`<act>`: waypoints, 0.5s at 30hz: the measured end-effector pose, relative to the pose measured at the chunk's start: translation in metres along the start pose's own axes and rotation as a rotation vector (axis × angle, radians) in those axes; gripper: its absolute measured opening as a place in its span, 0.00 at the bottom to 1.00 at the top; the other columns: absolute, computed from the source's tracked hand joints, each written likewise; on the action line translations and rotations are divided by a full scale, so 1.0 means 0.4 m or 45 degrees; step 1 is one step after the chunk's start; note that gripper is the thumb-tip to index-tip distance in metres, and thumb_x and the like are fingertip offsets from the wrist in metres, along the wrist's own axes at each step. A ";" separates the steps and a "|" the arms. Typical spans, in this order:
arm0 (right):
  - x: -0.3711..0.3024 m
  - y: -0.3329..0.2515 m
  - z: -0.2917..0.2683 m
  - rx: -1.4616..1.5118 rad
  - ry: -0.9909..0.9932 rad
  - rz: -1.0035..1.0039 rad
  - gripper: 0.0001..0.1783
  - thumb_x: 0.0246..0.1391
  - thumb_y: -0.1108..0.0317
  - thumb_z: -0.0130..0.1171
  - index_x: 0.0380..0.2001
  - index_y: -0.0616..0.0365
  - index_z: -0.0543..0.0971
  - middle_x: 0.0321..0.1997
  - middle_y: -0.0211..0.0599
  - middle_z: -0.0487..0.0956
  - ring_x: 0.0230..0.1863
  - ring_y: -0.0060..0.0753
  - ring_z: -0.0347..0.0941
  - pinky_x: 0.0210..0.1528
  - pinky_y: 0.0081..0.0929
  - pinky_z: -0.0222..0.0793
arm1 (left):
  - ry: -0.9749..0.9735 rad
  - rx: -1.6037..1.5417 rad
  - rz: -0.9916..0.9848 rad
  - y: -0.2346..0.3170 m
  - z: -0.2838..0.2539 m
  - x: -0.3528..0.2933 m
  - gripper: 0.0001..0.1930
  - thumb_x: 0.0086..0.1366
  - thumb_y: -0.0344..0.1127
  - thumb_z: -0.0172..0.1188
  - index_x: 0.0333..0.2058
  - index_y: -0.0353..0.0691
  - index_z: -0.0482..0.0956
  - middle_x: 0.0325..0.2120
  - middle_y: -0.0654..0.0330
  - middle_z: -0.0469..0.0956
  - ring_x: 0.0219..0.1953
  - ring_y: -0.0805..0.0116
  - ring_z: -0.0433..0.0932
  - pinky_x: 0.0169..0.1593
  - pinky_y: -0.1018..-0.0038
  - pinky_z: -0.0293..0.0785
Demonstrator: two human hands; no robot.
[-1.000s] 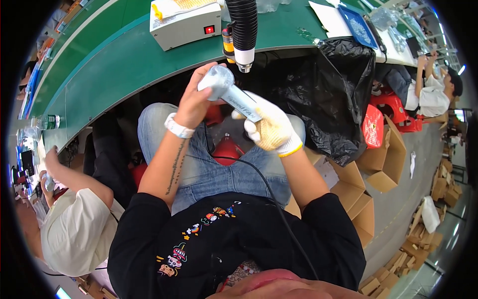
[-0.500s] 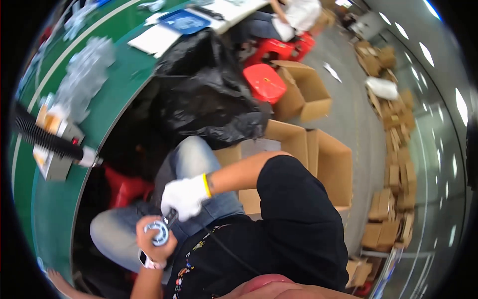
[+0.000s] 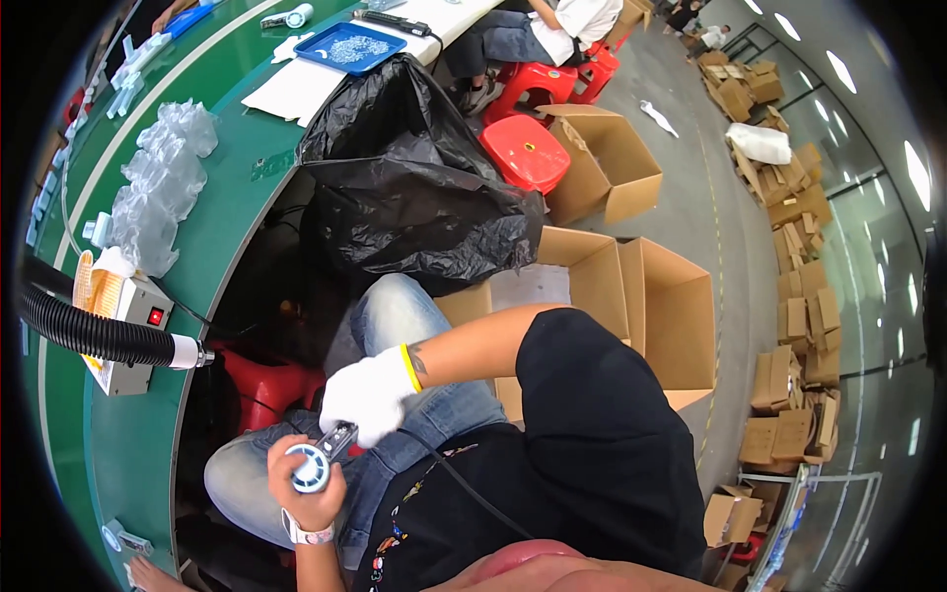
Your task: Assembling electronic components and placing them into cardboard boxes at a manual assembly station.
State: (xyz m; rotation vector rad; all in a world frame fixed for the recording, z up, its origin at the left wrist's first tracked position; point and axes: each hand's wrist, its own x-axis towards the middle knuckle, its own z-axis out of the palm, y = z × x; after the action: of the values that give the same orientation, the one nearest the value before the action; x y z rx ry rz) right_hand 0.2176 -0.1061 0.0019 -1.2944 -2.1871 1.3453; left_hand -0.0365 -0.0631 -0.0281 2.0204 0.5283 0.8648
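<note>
My left hand (image 3: 308,485), bare with a white watch at the wrist, is closed around a small round device (image 3: 311,468), white and light blue with a ring of slots, like a handheld fan head. My right hand (image 3: 363,403) wears a white glove with a yellow cuff. Its fingers are closed on a dark tool (image 3: 340,437), only partly seen, at the device's side; its kind cannot be made out. A black cable (image 3: 459,479) trails from near the glove across my shirt. Both hands are close together above my lap.
At left, the green workbench (image 3: 232,217) carries clear plastic bags (image 3: 163,187), a white box with a red switch (image 3: 143,321) under a black flexible hose (image 3: 99,331), and a blue tray (image 3: 350,47). A black bag (image 3: 414,187), cartons (image 3: 676,316) and red stools (image 3: 525,153) stand ahead. A co-worker (image 3: 552,35) sits beyond.
The view has shifted slightly, and the surroundings are sharper. My hands stay together; the round device now faces up at a somewhat different angle in my left hand.
</note>
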 end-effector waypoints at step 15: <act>0.107 0.053 0.049 2.429 0.060 -0.075 0.19 0.65 0.60 0.57 0.52 0.63 0.77 0.36 0.35 0.78 0.30 0.27 0.73 0.36 0.25 0.73 | 0.939 -1.260 -0.458 -0.061 -0.141 -0.029 0.30 0.59 0.44 0.69 0.56 0.44 0.66 0.49 0.51 0.76 0.49 0.59 0.79 0.46 0.64 0.80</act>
State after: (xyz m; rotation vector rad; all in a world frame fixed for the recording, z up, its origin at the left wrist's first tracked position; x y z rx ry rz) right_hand 0.1929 -0.0800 -0.0352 -0.3435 -0.1625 2.1356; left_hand -0.0872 -0.0267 -0.0306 0.6587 0.6499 1.2945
